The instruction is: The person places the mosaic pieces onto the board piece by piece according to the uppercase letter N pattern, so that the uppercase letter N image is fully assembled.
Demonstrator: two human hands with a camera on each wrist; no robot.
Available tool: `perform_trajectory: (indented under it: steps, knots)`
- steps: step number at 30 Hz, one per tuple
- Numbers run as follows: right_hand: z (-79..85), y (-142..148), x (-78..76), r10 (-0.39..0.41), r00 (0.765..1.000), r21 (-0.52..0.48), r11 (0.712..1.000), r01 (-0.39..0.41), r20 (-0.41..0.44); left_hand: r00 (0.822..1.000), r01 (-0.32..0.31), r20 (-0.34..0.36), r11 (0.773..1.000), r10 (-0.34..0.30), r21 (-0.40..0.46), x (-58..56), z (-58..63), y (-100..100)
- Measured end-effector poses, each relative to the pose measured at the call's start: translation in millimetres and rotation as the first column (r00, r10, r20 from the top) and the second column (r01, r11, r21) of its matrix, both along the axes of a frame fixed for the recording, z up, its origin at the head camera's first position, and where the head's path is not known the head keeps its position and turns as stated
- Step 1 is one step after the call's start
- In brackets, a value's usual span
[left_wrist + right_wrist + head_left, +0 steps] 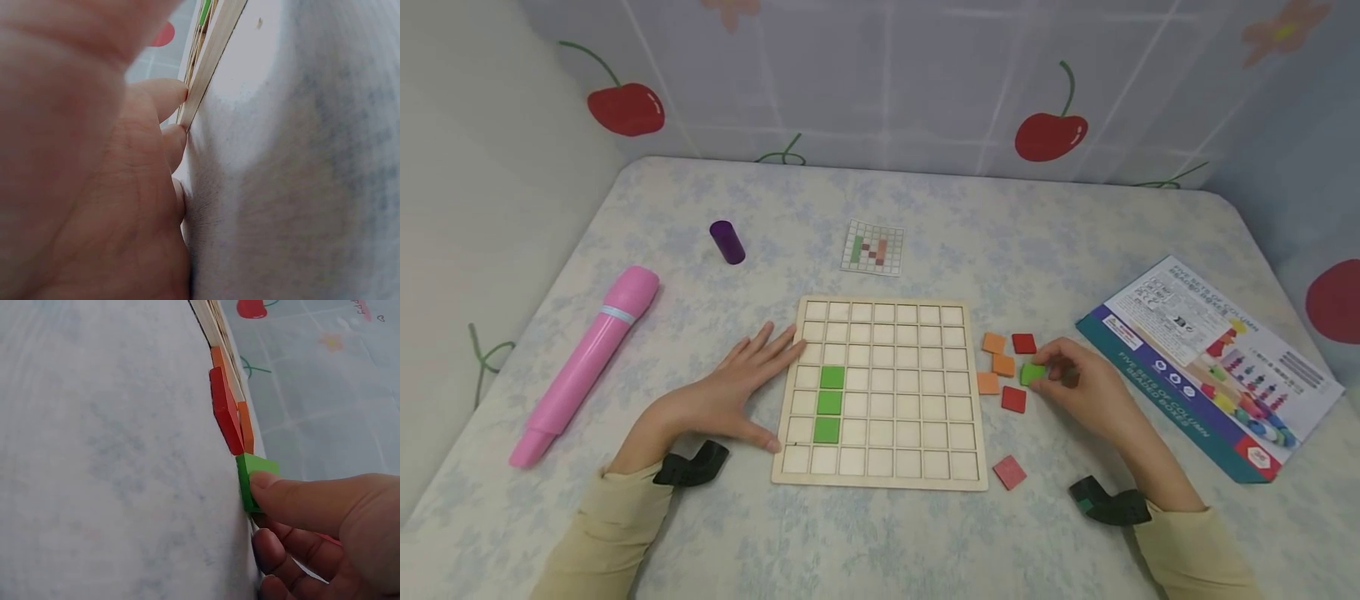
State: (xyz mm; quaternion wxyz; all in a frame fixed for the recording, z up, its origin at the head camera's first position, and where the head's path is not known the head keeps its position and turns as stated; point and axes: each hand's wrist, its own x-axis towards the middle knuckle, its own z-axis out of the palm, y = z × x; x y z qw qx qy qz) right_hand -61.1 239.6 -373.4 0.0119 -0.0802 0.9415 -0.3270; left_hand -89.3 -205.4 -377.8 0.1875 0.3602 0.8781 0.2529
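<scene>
A wooden grid board (919, 358) lies on the table, with several rows of square cells. Three green tiles (829, 402) fill cells one above another near its left side. My left hand (718, 400) is spread flat, its fingertips and thumb touching the board's left edge. To the right of the board, my right hand (1081, 385) pinches a green tile (247, 481) between thumb and fingers, down at the table surface. Around that tile lie orange tiles (994, 342) and red tiles (1013, 399). A paler red tile (1010, 472) lies apart, nearer the front.
Behind the board is a small pattern card (872, 248) with coloured squares. A purple cylinder (727, 242) stands at the back left, and a pink microphone-shaped object (583, 367) lies at the left. A printed box (1210, 367) lies beyond my right hand.
</scene>
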Motion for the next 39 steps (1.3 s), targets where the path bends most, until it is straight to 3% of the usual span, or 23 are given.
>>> perform_trajectory:
  steps: [6,10,15,20,22,25,28,35,39]
  knots:
    - [2.0,7,-0.5,-0.027,0.998,-0.119,0.992,0.034,0.059,1.0,0.017,-0.013,1.0,-0.017,0.008,-1.9,0.7,1]
    - [11.7,-6,-6.2,-0.031,0.994,-0.278,0.959,0.06,0.106,1.0,0.019,-0.019,1.0,-0.018,0.003,-2.2,0.7,1]
    - [24.3,-61,-23.7,0.007,0.987,-0.481,0.874,0.072,0.16,1.0,0.01,-0.014,1.0,-0.01,0.005,-1.4,-0.2,-1]
    - [20.0,-129,-42.7,0.167,0.969,-0.608,0.794,-0.023,0.182,1.0,0.011,-0.012,1.0,-0.011,0.011,-1.0,-3.9,0]
    - [15.4,-150,-48.5,0.216,0.956,-0.619,0.784,-0.05,0.196,1.0,0.013,-0.013,1.0,-0.013,0.012,-1.1,-5.4,0]
    - [8.1,-172,-54.8,0.257,0.944,-0.608,0.79,-0.08,0.209,1.0,0.013,-0.012,1.0,-0.013,0.01,-1.3,-7.1,1]
    - [2.0,-185,-58.8,0.26,0.946,-0.58,0.808,-0.103,0.195,1.0,0.012,-0.009,1.0,-0.012,0.007,-1.3,-7.5,1]
    - [-5.7,-195,-60.7,0.218,0.971,-0.418,0.894,-0.16,0.094,1.0,0.015,-0.017,1.0,-0.015,0.0,-2.1,-4.9,0]
    - [-5.8,-200,-56.9,0.225,0.973,-0.335,0.921,-0.198,0.044,1.0,0.012,-0.017,1.0,-0.013,-0.006,-1.8,-3.8,-1]
